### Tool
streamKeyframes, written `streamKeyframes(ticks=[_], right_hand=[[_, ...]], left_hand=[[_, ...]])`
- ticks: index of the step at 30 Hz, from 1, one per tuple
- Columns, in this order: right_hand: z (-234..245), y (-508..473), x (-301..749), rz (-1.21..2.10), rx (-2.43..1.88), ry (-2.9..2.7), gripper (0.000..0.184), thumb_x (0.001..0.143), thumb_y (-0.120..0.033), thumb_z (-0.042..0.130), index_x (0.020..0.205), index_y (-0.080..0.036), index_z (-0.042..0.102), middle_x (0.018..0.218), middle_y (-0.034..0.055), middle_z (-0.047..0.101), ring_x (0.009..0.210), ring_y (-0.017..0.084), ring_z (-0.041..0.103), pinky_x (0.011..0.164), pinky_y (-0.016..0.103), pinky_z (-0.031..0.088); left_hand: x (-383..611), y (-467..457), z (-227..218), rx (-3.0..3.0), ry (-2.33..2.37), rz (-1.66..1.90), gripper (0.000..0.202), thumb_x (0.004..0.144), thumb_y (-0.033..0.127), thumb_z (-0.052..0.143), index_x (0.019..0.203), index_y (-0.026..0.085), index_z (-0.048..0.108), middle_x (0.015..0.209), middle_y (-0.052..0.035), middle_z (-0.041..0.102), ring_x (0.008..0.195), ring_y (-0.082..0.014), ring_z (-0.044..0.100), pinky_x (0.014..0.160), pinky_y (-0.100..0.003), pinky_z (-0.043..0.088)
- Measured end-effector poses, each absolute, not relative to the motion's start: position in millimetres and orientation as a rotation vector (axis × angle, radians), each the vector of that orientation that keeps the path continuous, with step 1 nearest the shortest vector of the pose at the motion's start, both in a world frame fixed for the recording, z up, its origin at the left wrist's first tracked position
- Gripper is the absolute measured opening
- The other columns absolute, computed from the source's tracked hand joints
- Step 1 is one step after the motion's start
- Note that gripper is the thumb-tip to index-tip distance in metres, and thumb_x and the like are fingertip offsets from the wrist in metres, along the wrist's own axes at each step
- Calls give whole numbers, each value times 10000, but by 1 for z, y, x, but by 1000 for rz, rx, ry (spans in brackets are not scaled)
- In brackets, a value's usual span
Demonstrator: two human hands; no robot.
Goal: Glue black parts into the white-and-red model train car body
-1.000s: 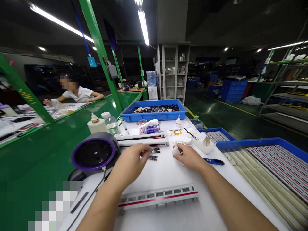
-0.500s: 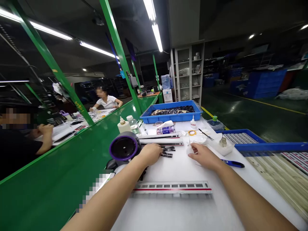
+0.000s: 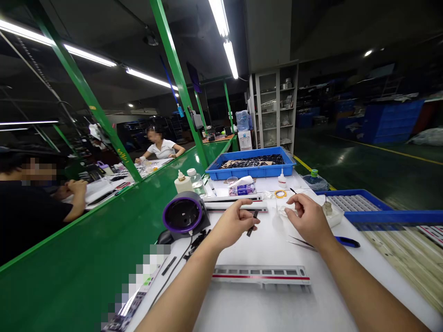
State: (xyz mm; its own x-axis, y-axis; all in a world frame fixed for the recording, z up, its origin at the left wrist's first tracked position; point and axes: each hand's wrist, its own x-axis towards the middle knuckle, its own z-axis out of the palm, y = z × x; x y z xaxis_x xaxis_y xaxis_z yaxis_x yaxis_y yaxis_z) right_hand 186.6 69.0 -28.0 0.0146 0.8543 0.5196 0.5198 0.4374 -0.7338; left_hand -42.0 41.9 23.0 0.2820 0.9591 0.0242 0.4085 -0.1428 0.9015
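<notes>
My left hand [image 3: 232, 224] is raised a little over the white table [image 3: 270, 249], pinching a small thin black strip [image 3: 253, 222] between thumb and fingers. My right hand [image 3: 309, 216] hovers to the right of it, fingers curled around a small whitish object [image 3: 284, 210] that I cannot make out clearly. A grey model train side panel with a red stripe [image 3: 261, 275] lies flat on the table in front of both hands. Two more long white panels [image 3: 235, 204] lie just beyond my left hand.
A round black device with a purple ring [image 3: 182, 215] stands at the left. Tweezers [image 3: 302, 243] and a blue-handled tool [image 3: 347, 241] lie right of my right hand. Glue bottles, a blue bin of black parts [image 3: 251, 166] and blue trays [image 3: 387, 212] of panels surround. Two people sit beyond the green divider.
My left hand has lifted a black strip off the small pile on the table. My right hand has risen from the table and curled its fingers. The view swung left.
</notes>
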Motion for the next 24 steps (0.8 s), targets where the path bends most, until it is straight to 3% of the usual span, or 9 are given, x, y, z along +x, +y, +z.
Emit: streamKeyframes(ticks=[3,7,11,15,19,24], right_hand=[[-21,60,179,814,-960,-1594,192,853,-358,548,842,-174,601,624,-12,492,531,140,463,491,257,380],[-24,52,164,1179,-808,-1607,239,854,-346,604,998,-162,652,771,38,622,628,163,575,547,269,494],[-26,49,157,1230,-762,-1605,195,864,-325,634,957,-161,680,781,51,650,658,168,612,582,274,527],[-24,50,159,1225,-769,-1577,192,860,-344,663,922,-165,695,728,42,645,630,163,604,564,265,514],[-25,48,164,1273,-785,-1542,225,802,-382,736,805,-162,689,612,27,599,534,155,556,526,272,482],[-29,44,169,1312,-836,-1435,212,763,-374,767,741,-188,666,622,30,545,565,157,507,520,266,433]], left_hand=[[-27,40,19,1654,1178,914,574,778,209,608,1308,214,390,854,-37,682,783,-164,652,631,-270,465],[-24,34,7,1579,1171,960,591,767,173,593,1322,210,395,791,-19,686,713,-152,620,611,-279,463],[-27,28,3,1495,1177,980,564,739,181,624,1272,215,444,868,-19,672,705,-143,618,605,-277,468],[-25,23,5,1443,1162,987,539,728,182,648,1238,228,481,802,7,662,685,-141,612,588,-266,471],[-19,15,5,1503,1183,1059,556,734,168,656,1262,234,497,816,-3,697,732,-146,640,683,-276,507],[-19,7,5,1781,1225,1103,561,778,182,629,1315,237,476,901,-25,734,814,-174,675,803,-309,514]])
